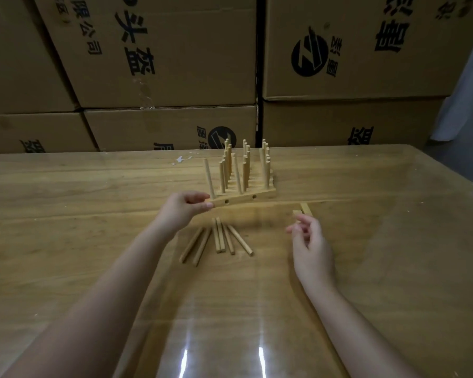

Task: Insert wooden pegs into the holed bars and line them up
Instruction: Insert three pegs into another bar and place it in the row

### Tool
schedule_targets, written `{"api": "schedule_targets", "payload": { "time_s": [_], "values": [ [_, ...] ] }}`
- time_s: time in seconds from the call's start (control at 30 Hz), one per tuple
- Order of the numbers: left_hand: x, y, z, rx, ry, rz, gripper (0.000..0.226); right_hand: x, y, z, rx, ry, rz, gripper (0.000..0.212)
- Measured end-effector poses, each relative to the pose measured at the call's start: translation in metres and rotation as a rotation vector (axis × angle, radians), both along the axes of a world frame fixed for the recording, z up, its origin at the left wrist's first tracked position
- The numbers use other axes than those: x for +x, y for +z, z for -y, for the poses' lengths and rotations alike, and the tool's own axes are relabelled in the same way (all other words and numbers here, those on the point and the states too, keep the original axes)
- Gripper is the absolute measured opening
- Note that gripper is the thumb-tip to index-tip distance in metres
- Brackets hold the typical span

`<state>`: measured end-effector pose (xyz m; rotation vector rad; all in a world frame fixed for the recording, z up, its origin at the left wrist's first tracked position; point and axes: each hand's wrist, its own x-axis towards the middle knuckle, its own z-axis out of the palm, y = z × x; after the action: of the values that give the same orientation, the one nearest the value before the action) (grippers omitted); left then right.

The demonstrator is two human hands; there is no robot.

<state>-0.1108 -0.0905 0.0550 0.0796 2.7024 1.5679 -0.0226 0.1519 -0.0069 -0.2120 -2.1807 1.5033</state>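
So, near edge first: glossy wood-grain table (66,214), with glare strips close to the camera. Right hand (311,242) hovers over it, fingers loosely curled, nothing in it that I can see. Just past its fingertips lie two short pale wooden sticks (304,210), near the hand but not touching it.

Between the hands, about six loose round wooden pegs (219,238) lie flat in a fan, not yet inserted.

Left hand (185,207) pinches the left end of the nearest pale wooden holed bar (243,199) between thumb and fingers. The bar sits askew to the rows behind: right end up against them, left end swung toward the person. Two side holes show on its front face. It carries upright pegs, but the count is unclear because they overlap the rows beyond.

Behind it, a block of peg-filled wooden bars (246,165) is packed side by side, pegs upright.

My read: mostly done. Still to do: square the front bar against the block and place the loose pegs. Can't tell whether an empty bar remains.

Far back: stacked brown cardboard boxes (175,64) with black print.
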Motion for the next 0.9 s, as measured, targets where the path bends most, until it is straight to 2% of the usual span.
{"api": "schedule_targets", "payload": {
  "time_s": [0.23,0.7,0.9],
  "values": [
    [-0.040,-0.024,-0.002,-0.132,0.059,0.028,0.032,0.001,0.002,0.003,0.069,-0.004,0.028,0.018],
    [-0.068,-0.046,-0.026,-0.207,0.106,0.000,0.041,0.001,0.003,0.004,0.143,0.011,0.082,0.017],
    [-0.078,-0.052,-0.029,-0.287,0.125,-0.020,0.037,0.002,0.008,0.005,0.148,0.006,0.092,0.016]
  ]
}}
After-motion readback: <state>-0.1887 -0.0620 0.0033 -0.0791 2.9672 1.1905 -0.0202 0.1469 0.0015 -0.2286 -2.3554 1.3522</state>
